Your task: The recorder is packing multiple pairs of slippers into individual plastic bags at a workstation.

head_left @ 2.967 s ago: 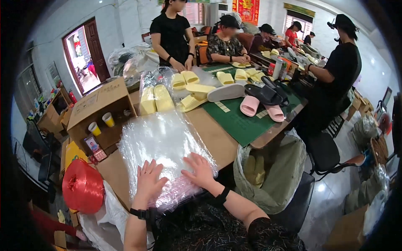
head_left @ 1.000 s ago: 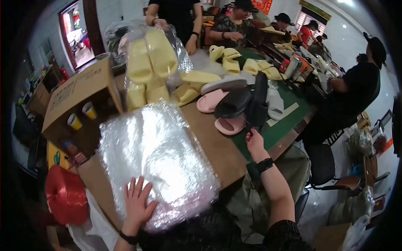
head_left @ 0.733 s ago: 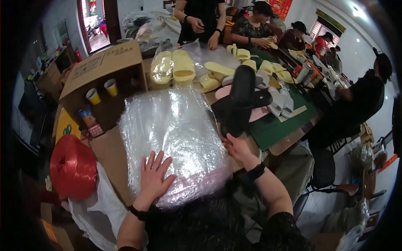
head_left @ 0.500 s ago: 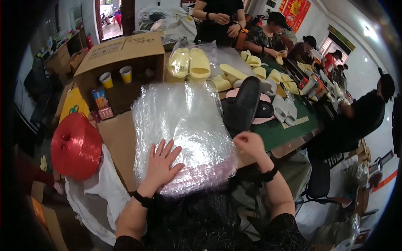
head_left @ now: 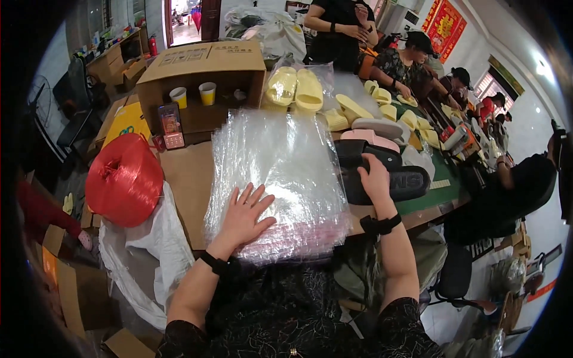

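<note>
My left hand (head_left: 246,216) lies flat with its fingers spread on a stack of clear plastic bags (head_left: 280,152), near the stack's pinkish near edge. Just right of the stack, my right hand (head_left: 377,182) is closed around part of a black slide sandal (head_left: 409,184); the hand hides some of it. A second black slide sandal (head_left: 385,156) lies just beyond, next to the fingers. Behind this pair are a pink slide (head_left: 373,139) and a grey slide (head_left: 376,125).
A cardboard box (head_left: 197,62) holding two paper cups (head_left: 207,94) stands behind the stack, with a phone (head_left: 171,119) in front. Red twine (head_left: 124,179) sits left. Bagged yellow slides (head_left: 308,90) and more yellow slides (head_left: 352,107) are farther back. Co-workers line the green table.
My right hand has moved up and away from me onto the black slides. One slide that leaned with its sole showing now lies flat. The left hand stays on the bags; the view has shifted.
</note>
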Available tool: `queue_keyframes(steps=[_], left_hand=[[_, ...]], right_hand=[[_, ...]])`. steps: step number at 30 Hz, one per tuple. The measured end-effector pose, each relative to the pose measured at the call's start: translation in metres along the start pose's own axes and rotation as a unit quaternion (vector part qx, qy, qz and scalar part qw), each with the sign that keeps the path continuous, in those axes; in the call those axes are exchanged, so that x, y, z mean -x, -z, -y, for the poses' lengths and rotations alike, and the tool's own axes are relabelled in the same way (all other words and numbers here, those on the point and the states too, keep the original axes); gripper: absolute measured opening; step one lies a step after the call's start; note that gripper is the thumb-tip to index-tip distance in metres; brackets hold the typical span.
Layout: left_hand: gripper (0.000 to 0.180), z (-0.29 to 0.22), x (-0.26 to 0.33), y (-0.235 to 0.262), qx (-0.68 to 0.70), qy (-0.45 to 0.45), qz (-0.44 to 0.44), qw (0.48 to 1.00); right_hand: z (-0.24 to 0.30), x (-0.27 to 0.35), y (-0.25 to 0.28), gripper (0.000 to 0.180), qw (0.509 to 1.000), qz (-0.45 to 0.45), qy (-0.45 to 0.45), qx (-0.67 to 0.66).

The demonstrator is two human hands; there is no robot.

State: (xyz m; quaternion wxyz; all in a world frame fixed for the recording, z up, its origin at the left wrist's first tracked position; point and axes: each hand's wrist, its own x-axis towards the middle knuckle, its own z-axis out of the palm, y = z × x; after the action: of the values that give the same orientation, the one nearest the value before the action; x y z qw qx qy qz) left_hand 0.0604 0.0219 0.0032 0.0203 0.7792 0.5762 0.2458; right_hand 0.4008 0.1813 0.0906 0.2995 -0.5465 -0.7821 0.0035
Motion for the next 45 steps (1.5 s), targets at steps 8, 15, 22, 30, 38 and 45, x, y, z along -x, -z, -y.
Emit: queue_keyframes(steps=[8,15,22,30,38,45], left_hand=[[0.057,0.002,0.003,0.001,-0.011,0.006,0.0,1.0],[0.058,-0.004,-0.003,-0.004,-0.007,0.004,0.014,1.0],[0.057,0.002,0.006,0.0,-0.024,0.0,-0.008,1.0],[0.059,0.006,0.007,-0.001,-0.001,0.002,0.002,1.0],[0.061,0.007,0.001,-0.01,-0.031,0.0,0.02,0.999],[0.055,0.007,0.01,-0.004,-0.04,0.009,0.024,0.999]], right_hand=[[-0.052,-0.024,-0.029,0.09,0.942,0.24,-0.213,-0.095],[-0.111,-0.013,-0.044,0.057,0.92,0.052,-0.285,-0.263],[-0.033,-0.01,0.041,0.069,0.904,-0.139,-0.206,-0.348],[0.127,0.02,0.075,0.049,0.681,0.059,-0.191,-0.705],[0.165,0.031,-0.026,0.053,0.63,0.183,-0.113,-0.746],[0.127,0.034,-0.058,0.052,0.97,0.21,0.082,-0.086]])
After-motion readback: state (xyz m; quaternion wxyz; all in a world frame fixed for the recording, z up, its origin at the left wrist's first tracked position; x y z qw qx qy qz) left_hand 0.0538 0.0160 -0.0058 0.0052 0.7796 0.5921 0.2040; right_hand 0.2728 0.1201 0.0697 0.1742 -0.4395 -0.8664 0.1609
